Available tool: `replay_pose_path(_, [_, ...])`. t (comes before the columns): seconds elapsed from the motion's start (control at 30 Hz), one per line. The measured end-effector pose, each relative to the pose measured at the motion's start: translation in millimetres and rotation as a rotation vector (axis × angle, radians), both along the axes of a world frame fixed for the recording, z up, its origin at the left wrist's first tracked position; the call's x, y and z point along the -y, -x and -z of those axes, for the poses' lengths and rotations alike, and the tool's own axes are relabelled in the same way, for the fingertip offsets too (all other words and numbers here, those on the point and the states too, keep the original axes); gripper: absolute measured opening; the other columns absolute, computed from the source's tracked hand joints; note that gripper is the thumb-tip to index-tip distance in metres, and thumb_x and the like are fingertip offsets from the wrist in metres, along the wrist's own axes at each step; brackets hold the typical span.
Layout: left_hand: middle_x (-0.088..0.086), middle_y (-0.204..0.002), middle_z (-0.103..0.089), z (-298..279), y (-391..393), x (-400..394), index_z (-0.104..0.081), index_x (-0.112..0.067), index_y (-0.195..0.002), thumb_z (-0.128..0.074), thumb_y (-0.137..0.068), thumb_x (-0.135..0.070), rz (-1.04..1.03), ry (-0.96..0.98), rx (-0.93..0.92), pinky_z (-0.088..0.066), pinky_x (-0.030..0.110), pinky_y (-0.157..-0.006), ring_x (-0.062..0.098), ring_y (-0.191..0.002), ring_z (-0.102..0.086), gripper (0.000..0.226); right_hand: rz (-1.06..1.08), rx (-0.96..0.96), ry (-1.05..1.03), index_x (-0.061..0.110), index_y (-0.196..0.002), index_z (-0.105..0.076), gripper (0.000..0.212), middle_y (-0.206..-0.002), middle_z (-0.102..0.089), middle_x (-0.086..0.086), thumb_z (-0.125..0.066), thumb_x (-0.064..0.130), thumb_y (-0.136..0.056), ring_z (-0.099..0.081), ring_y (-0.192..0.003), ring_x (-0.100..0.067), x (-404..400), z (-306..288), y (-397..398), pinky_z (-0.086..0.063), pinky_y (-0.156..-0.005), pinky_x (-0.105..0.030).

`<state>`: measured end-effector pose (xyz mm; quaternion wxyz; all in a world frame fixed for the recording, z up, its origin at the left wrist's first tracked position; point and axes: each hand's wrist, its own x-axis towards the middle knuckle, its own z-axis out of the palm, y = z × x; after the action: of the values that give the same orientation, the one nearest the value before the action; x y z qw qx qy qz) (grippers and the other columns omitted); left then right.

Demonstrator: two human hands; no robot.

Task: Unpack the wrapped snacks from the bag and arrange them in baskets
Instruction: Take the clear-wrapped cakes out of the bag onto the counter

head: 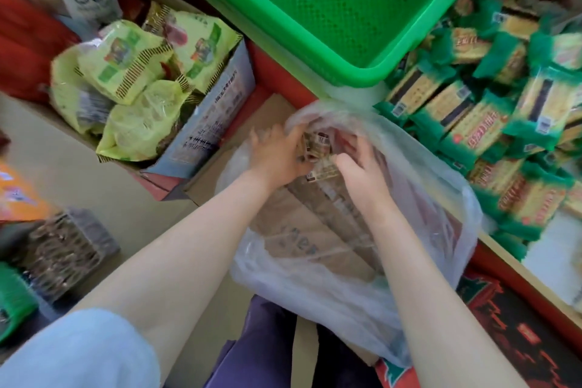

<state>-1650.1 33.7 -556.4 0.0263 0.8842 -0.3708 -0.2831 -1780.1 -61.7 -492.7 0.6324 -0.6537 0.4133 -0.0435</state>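
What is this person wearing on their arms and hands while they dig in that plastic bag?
Nothing on the hands: the left hand and right hand are bare, with no gloves, rings or watch that I can see. Both forearms are bare too. A pale blue short sleeve shows on the left upper arm; the right sleeve is out of view.

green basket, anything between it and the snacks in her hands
Nothing visible blocks the way. Both hands, left and right, hold small wrapped snacks at the clear bag's open mouth. The green basket sits just beyond, its mesh floor bare where visible.
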Motion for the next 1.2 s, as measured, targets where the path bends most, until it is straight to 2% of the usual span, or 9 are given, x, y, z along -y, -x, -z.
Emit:
replay_pose_path(0.17, [0.011, -0.116, -0.056, 1, -6, -5, -0.015, -0.035, -0.155, -0.081, -0.075, -0.041, -0.059, 0.113, -0.172, -0.04, 0.042, -0.085, 0.034, -0.11, -0.053, 0.104, -0.014, 0.038, -0.005, 0.03, -0.141, -0.047, 0.051, -0.134, -0.055, 0.019, -0.053, 0.005, -0.096, -0.049, -0.123, 0.011, 1, 9, 3, -0.035, -0.094, 0.0])
replay_pose_path(0.3, [-0.001, -0.092, -0.06, -1, 2, -10, -0.023, -0.031, -0.152, -0.084, -0.073, -0.031, -0.172, 0.247, -0.332, -0.04, 0.032, -0.062, 0.023, -0.085, -0.061, 0.1, 0.039, 0.052, 0.001, 0.035, -0.134, -0.052, 0.051, -0.13, -0.059, 0.02, -0.054, 0.004, -0.094, -0.053, -0.122, 0.007, -3, 11, 7, -0.039, -0.103, -0.011])
replay_pose_path(0.5, [-0.019, -0.131, -0.039, -18, 14, -20, -0.025, -0.022, -0.157, -0.089, -0.072, -0.033, -0.395, 0.324, -0.593, -0.032, 0.016, -0.094, 0.001, -0.12, -0.041, 0.107, 0.235, -0.053, 0.075, 0.017, -0.105, -0.065, 0.028, -0.104, -0.068, 0.004, -0.056, -0.004, -0.089, -0.063, -0.097, -0.001, -32, 11, 36, -0.05, -0.087, -0.02])
replay_pose_path(0.63, [-0.018, -0.141, -0.049, -29, 21, -25, -0.033, -0.029, -0.153, -0.09, -0.062, -0.053, -0.505, 0.355, -0.688, -0.039, 0.031, -0.109, 0.007, -0.129, -0.05, 0.11, 0.1, -0.112, -0.105, 0.023, -0.113, -0.06, 0.028, -0.109, -0.066, 0.01, -0.074, 0.019, -0.088, -0.062, -0.099, 0.002, -49, 9, 49, -0.049, -0.086, -0.017])
replay_pose_path(0.7, [-0.019, -0.133, -0.052, -39, 26, -26, -0.04, -0.029, -0.149, -0.087, -0.068, -0.051, -0.497, 0.358, -0.639, -0.038, 0.025, -0.101, 0.005, -0.124, -0.051, 0.096, 0.033, -0.11, -0.156, 0.031, -0.117, -0.057, 0.039, -0.11, -0.066, 0.015, -0.079, 0.028, -0.085, -0.062, -0.1, 0.005, -55, 8, 52, -0.049, -0.087, -0.014])
replay_pose_path(0.87, [-0.015, -0.146, -0.04, -67, 39, -37, -0.038, -0.039, -0.149, -0.074, -0.081, -0.055, -0.436, 0.334, -0.54, -0.03, 0.023, -0.1, 0.005, -0.13, -0.037, 0.079, 0.181, -0.107, -0.184, 0.037, -0.106, -0.06, 0.026, -0.107, -0.072, 0.003, -0.073, 0.02, -0.09, -0.069, -0.102, -0.016, -58, 5, 57, -0.058, -0.09, -0.046])
replay_pose_path(0.97, [0.007, -0.151, -0.035, -88, 57, -51, -0.054, -0.036, -0.139, -0.07, -0.086, -0.052, -0.464, 0.369, -0.254, -0.027, 0.032, -0.112, 0.022, -0.142, -0.029, 0.057, 0.19, -0.069, -0.26, 0.021, -0.124, -0.064, 0.029, -0.105, -0.075, 0.003, -0.066, 0.021, -0.096, -0.071, -0.092, -0.012, -51, -13, 74, -0.059, -0.076, -0.034])
replay_pose_path(1.03, [0.0, -0.131, -0.049, -106, 77, -53, -0.065, -0.026, -0.125, -0.073, -0.088, -0.041, -0.465, 0.497, -0.181, -0.033, 0.026, -0.108, 0.016, -0.129, -0.044, 0.04, 0.166, 0.004, -0.302, 0.025, -0.121, -0.068, 0.023, -0.098, -0.076, 0.004, -0.06, 0.021, -0.1, -0.069, -0.08, -0.01, -45, -30, 92, -0.052, -0.066, -0.027])
replay_pose_path(1.2, [-0.005, -0.101, -0.072, -153, 149, -16, -0.068, -0.028, -0.114, -0.079, -0.085, -0.025, -0.535, 0.529, -0.712, -0.056, 0.021, -0.071, 0.006, -0.083, -0.068, 0.031, 0.189, 0.107, -0.329, 0.028, -0.115, -0.068, 0.019, -0.098, -0.073, 0.001, -0.055, 0.021, -0.103, -0.065, -0.084, -0.014, -25, -76, 158, -0.052, -0.068, -0.027])
